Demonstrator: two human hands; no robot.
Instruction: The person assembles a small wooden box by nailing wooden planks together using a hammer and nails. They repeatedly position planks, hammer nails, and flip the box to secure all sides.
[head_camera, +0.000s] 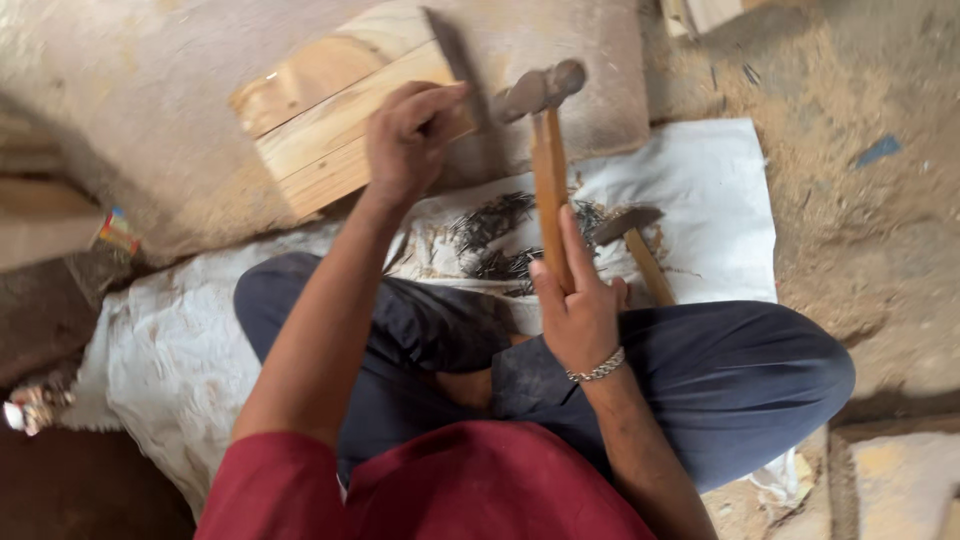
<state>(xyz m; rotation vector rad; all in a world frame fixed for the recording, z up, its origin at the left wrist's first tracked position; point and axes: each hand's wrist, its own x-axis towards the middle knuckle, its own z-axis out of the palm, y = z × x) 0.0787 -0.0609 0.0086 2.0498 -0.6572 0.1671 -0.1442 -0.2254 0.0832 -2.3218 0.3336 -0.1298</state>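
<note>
**woodnut:** Down on the floor, cross-legged on a white sack (700, 190), so no worktop at all. Right hand (580, 310) is wrapped tight around the wooden handle of a hammer (548, 150), head raised up over the wood. Left hand (408, 135) is pinched shut against the edge of a pale plank (330, 135), fingers bunched like they're steadying something small, but I can't tell if there's actually a nail in there. The 2 hands are well apart, 1 on the tool, 1 on the board

**sawdust_sam:** So how far along would you call it?

**woodnut:** Early or mid, as a guess. The plank lies flat on a larger grey board (590, 60), and I can't make out any driven nail heads on its face; too blurry to be sure. The heap of loose nails (490, 225) on the sack just in front of the knees looks big, so plenty is unused

**sawdust_sam:** That other thing beside the nails?

**woodnut:** A 2nd hammer (635, 245), lying on the sack right beside the pile, untouched. Sawdust and dirt all around. I'd say the hammering is the step in hand, with most of the fastening left
</note>
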